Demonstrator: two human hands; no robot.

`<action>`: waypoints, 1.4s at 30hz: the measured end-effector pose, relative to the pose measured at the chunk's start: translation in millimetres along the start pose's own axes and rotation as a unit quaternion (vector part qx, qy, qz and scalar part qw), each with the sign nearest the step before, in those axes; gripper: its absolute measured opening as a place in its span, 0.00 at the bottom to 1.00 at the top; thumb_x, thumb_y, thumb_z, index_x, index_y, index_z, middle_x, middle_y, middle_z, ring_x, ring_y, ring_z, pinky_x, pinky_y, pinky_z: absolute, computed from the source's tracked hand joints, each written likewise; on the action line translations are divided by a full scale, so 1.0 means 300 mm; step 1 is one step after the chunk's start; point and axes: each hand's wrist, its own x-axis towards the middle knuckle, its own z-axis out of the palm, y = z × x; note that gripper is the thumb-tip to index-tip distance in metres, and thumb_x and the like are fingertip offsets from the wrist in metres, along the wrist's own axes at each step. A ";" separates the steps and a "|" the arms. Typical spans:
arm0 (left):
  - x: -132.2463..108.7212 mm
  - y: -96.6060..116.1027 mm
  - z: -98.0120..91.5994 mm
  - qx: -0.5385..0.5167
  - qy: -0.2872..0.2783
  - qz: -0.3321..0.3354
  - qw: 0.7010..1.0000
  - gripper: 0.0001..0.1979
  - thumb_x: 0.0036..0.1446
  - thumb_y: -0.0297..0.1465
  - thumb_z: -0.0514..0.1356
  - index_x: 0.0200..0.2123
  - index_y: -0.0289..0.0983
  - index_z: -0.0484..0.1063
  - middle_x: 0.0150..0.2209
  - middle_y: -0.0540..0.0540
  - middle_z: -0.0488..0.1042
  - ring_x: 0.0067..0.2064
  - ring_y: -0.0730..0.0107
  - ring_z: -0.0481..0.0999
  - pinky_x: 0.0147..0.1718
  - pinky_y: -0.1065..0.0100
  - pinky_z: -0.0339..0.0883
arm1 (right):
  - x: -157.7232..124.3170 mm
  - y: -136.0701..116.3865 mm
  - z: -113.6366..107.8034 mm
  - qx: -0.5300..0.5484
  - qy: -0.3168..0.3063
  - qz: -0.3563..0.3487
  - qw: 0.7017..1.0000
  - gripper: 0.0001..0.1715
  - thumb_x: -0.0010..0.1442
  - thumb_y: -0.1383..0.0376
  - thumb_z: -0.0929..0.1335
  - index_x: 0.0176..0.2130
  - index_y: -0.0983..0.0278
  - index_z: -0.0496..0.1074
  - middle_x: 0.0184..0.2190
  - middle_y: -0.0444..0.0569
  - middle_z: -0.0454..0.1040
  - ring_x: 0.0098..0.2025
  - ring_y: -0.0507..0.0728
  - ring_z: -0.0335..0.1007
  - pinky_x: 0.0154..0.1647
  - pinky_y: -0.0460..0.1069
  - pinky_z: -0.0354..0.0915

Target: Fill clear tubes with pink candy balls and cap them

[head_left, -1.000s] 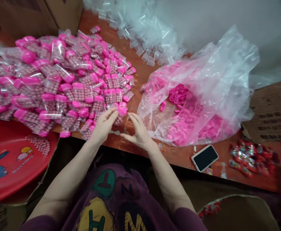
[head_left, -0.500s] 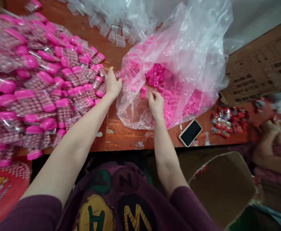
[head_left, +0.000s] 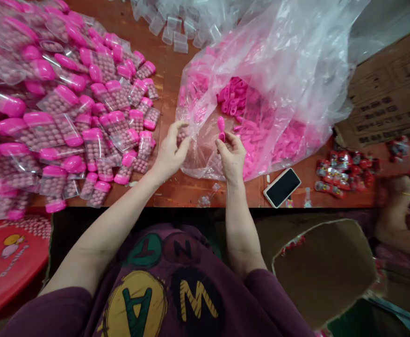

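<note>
In my right hand (head_left: pixel 233 154) a small bright pink flip-top cap (head_left: pixel 220 124) is pinched between thumb and fingers, held upright over the bag's opening. My left hand (head_left: pixel 172 149) curls around a clear bottle of pink beads (head_left: pixel 182 135), mostly covered by the fingers and turned toward the bag. A large clear plastic bag (head_left: pixel 205 164) lies open in front of both hands, with loose pink caps (head_left: pixel 233 96) heaped inside. To the left of my left hand spreads a big pile of capped bead bottles (head_left: pixel 99 145).
Uncapped clear containers (head_left: pixel 180 42) lie at the back. A phone (head_left: pixel 282 187) rests near the table's front edge, with small red-topped items (head_left: pixel 341 171) beyond it. A cardboard box (head_left: pixel 387 93) stands at right, near another person's hands (head_left: pixel 406 187). A red tub (head_left: pixel 18 262) sits lower left.
My left hand has come back from the pile's edge toward me, with a bead bottle in it. My right hand has lifted a pink cap from the bag's opening.
</note>
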 end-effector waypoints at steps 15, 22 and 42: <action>-0.345 0.004 -0.015 -0.259 -0.043 -0.231 0.937 0.13 0.54 0.31 0.74 0.40 0.36 0.77 0.34 0.50 0.78 0.35 0.73 0.78 0.36 0.71 0.72 | -0.393 -0.307 0.036 -0.191 -0.185 -0.229 0.936 0.25 0.76 0.63 0.60 0.67 0.57 0.71 0.60 0.56 0.74 0.63 0.63 0.74 0.68 0.65 0.73; -0.391 0.031 -0.052 -0.349 -0.109 -0.292 0.884 0.19 0.54 0.19 0.62 0.49 0.35 0.73 0.41 0.45 0.80 0.38 0.70 0.82 0.33 0.71 0.67 | -0.370 -0.295 0.033 -0.110 -0.178 -0.149 0.966 0.16 0.74 0.58 0.68 0.57 0.55 0.79 0.50 0.49 0.79 0.53 0.59 0.79 0.57 0.60 0.78; -0.410 0.019 -0.045 -0.233 -0.085 -0.248 0.937 0.04 0.73 0.27 0.59 0.42 0.35 0.69 0.32 0.53 0.73 0.27 0.81 0.73 0.25 0.76 0.62 | -0.376 -0.347 0.069 -0.152 -0.204 -0.183 0.950 0.09 0.70 0.67 0.70 0.46 0.57 0.81 0.43 0.46 0.81 0.46 0.55 0.80 0.49 0.53 0.77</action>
